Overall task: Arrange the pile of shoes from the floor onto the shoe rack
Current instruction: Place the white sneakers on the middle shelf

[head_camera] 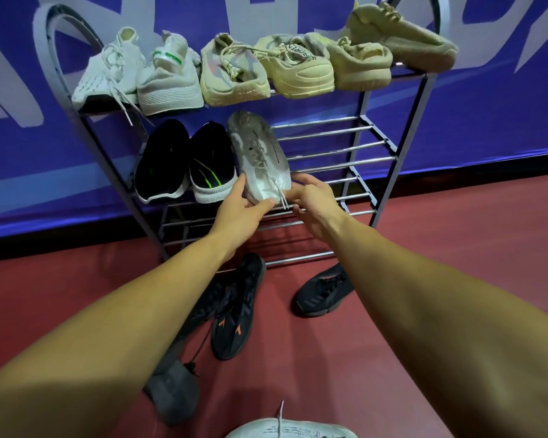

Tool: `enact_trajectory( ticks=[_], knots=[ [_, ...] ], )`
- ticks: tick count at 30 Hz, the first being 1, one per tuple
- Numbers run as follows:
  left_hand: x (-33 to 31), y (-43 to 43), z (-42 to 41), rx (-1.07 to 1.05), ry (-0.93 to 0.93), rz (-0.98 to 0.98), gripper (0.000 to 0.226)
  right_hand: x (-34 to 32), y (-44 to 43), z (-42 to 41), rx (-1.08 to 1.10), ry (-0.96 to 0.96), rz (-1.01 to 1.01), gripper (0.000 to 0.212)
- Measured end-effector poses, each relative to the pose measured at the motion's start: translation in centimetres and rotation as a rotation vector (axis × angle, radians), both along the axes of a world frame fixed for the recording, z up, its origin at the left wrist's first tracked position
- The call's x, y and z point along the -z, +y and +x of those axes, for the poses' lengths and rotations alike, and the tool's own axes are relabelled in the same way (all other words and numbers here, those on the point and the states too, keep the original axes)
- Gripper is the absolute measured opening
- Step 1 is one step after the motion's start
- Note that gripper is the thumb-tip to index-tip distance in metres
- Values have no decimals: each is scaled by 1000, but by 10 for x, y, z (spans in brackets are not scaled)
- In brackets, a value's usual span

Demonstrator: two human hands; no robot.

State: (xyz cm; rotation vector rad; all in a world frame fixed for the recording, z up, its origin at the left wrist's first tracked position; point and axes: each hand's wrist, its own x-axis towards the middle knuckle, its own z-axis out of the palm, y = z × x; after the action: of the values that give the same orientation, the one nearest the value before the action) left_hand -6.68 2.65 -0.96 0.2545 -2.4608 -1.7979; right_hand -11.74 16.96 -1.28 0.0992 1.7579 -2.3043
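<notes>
A grey-white sneaker [260, 153] lies on the middle shelf of the metal shoe rack [329, 143], toe toward me, beside two black sneakers [184, 162]. My left hand [241, 213] grips its toe from the left. My right hand [314, 200] pinches its lace end at the right side of the toe. The top shelf carries several white and beige sneakers [234, 67]. On the floor lie black sneakers with orange marks [234, 314], another black sneaker [325, 290], a grey one [174, 390] and a white one [285, 429] at the bottom edge.
The rack stands against a blue banner wall [487, 121] on a red floor [424, 235]. The right part of the middle shelf and the lower shelf bars [266, 226] hold no shoes.
</notes>
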Motion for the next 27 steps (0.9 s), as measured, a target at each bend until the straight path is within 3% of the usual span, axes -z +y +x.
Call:
enact_trajectory(
  ticks=[5,12,18,20,23,27],
  knots=[
    [2,0,-8,-22,3,-36,76,0,-3,-2,16,49,76,47],
    [-5,2,3,-33,10,-58,74,-9,6,7,-67,88,182,48],
    [-11,4,17,9,23,-91,36,-9,9,22,-54,163,488,48],
    [-11,1,21,5,-6,-112,39,-9,14,29,-78,172,564,55],
    [-10,-4,28,-6,-48,-155,66,-13,24,40,-113,171,611,53],
    [-6,-6,42,22,-81,-208,66,-16,37,53,-140,156,639,50]
  ],
)
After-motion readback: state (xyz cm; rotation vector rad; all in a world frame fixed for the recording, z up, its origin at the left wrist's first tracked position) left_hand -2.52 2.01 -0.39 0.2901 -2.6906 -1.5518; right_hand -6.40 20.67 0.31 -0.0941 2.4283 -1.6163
